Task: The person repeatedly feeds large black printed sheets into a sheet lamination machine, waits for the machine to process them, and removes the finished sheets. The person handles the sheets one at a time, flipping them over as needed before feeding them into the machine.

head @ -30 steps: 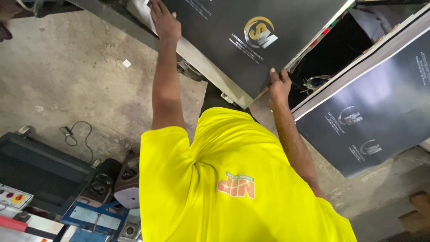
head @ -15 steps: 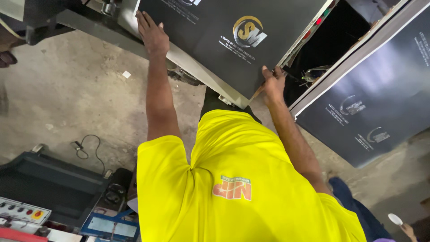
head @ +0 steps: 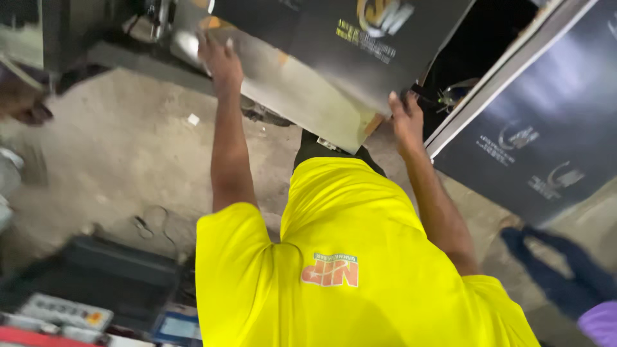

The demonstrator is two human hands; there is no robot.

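A big stack of dark printed sheets (head: 334,38) with a gold round emblem lies tilted in front of me; its pale side edge (head: 302,96) faces me. My left hand (head: 218,59) clasps the stack's far left edge, fingers curled over it. At the near right corner, my right hand (head: 406,119) grips the stack, fingers on the dark top face. Both arms reach out from my yellow shirt (head: 347,257).
A second stack of dark printed sheets (head: 546,122) leans at the right, across a dark gap (head: 482,58). Below is a concrete floor (head: 128,154) with a cable (head: 151,222). A control panel (head: 64,311) sits lower left. Another person's blue-trousered leg (head: 553,263) stands lower right.
Both hands keep their hold on the stack while the view shifts and blurs. My left hand sits lower in view. Another person's leg has come into view at the lower right.
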